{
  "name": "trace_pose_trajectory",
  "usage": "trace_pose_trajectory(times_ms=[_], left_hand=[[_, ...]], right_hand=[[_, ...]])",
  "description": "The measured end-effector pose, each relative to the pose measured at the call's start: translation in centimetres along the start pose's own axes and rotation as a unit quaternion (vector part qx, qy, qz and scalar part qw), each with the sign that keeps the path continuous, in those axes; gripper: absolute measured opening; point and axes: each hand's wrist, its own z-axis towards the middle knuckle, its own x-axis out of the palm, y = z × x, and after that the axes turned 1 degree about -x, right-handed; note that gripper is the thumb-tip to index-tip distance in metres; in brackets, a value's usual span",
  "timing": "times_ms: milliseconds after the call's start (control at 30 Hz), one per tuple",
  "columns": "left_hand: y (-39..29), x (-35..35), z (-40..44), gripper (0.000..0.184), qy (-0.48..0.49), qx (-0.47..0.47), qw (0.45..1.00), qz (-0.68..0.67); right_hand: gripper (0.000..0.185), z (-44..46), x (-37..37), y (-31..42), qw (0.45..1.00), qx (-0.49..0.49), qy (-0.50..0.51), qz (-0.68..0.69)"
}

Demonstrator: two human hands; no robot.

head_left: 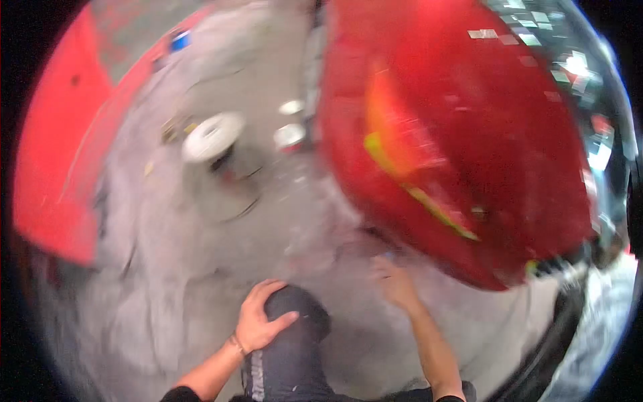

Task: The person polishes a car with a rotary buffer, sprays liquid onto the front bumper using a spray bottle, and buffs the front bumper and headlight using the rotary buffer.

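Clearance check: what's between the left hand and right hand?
From left hand to right hand: part of the knee, then bare floor. Head view, blurred.

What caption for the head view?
Left hand on a dark-clad knee, right hand lowered near a large red panel; blurred frame.

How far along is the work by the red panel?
Done, apparently: yellow strip on the red panel. In hand: left hand rests on the knee; right hand is low beside the panel, too blurred to tell if holding anything. Left: perhaps work near the panel's lower edge; exact steps unclear.
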Motion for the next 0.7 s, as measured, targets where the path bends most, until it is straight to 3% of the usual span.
trace_pose_trajectory(times_ms=[33, 100, 167, 233, 300, 400, 500, 633, 700], left_hand=[[0.3, 0.4, 0.9, 0.067, 0.01, -0.004, 1.0, 0.002], [0.5, 1.1, 2.2, 0.064, 0.042, -0.02, 0.998, -0.039], [1.1, 1.9, 2.5, 0.059, 0.047, -0.017, 0.998, -0.045], [1.9, 3.1, 2.6, 0.053, 0.031, 0.011, 0.999, -0.028], [2.3, 3.8, 3.0, 0.047, 0.025, -0.043, 0.993, -0.105], [6.9, 6.8, 1.9, 0.039, -0.043, -0.132, 0.972, -0.191], [14.6, 8.8, 2.6, 0.039, -0.139, -0.154, 0.955, -0.211], [21.8, 4.4, 8.7, 0.043, -0.309, -0.153, 0.921, -0.181], [23.8, 1.7, 11.9, 0.042, -0.337, -0.156, 0.915, -0.161]], right_hand=[[0.049, -1.6, -3.1, 8.5, 0.999, 0.018, 0.017, -0.038], [0.048, -3.7, -8.7, 21.1, 0.988, -0.12, -0.069, -0.063], [0.043, -5.1, -14.5, 30.6, 0.94, -0.234, -0.183, -0.167], [0.033, -5.2, -20.4, 37.7, 0.816, -0.371, -0.335, -0.29], [0.026, -2.4, -27.0, 41.0, 0.684, -0.454, -0.444, -0.359], [0.047, -1.0, -34.3, 44.9, 0.59, -0.441, -0.464, -0.492], [0.054, 1.7, -40.0, 45.2, 0.64, -0.432, -0.411, -0.484], [0.065, 2.3, -43.9, 44.6, 0.713, -0.403, -0.378, -0.43], [0.064, 1.5, -43.4, 44.4, 0.68, -0.386, -0.39, -0.486]])
